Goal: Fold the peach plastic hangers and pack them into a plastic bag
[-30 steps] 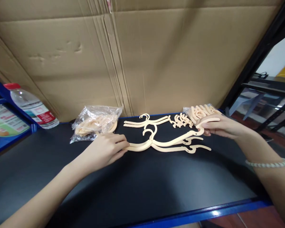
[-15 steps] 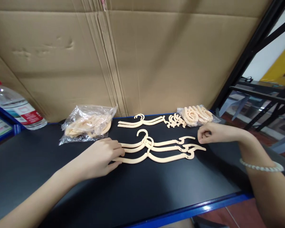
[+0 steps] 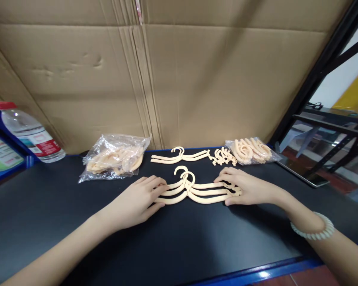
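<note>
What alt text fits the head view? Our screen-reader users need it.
Two bare hands, left hand and right hand, press the ends of a small stack of cream plastic hangers on a black tabletop. Behind lie two clear bags of parts, more hangers and cardboard.

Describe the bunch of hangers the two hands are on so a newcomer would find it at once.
On the black tabletop in front of the cardboard wall, look to the middle. The cream hanger bunch lies flat there, the left hand at one end and the right hand at the other. The smaller hanger set behind it lies untouched, and the rest sit in plastic bags.
</note>
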Tool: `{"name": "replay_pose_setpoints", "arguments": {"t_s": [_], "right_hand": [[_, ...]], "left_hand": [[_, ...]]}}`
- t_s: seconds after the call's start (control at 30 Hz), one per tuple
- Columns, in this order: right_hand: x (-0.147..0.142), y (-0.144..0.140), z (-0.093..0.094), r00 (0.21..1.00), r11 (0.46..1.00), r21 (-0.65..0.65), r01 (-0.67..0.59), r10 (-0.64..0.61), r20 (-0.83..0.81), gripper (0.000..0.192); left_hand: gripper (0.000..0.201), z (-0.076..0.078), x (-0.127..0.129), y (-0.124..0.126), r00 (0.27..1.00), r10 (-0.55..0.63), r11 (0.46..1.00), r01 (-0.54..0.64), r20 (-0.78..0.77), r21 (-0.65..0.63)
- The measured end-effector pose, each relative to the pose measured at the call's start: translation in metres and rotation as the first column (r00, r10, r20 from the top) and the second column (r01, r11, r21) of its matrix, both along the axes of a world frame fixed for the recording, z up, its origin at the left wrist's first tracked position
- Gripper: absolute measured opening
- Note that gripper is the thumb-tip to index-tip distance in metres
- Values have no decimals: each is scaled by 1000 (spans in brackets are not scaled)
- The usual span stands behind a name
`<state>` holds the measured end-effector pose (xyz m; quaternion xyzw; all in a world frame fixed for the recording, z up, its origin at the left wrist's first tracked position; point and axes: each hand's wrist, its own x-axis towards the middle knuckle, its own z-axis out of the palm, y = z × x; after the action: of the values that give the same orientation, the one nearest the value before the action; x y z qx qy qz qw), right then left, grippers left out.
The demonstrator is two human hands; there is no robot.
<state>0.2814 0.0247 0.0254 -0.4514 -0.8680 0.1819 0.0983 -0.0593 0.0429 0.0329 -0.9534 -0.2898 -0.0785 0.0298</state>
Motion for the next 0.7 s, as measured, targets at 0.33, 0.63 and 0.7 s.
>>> {"name": "replay_pose_setpoints", "arguments": {"t_s": [0.33,0.63,0.7], "right_hand": [[5,14,-11,996,999,47,17,-12,-89,35],[14,13,-9,998,998,33,52,-51,-46,45],[13,12,-8,997,998,32,62,-61,-40,48]], "left_hand": [[25,-8,3,4,996,15,1000,-16,85,14],[26,5,9,-6,994,24,994,-35,104,107],[24,12,9,-21,973,-17,988,-19,230,154]]}}
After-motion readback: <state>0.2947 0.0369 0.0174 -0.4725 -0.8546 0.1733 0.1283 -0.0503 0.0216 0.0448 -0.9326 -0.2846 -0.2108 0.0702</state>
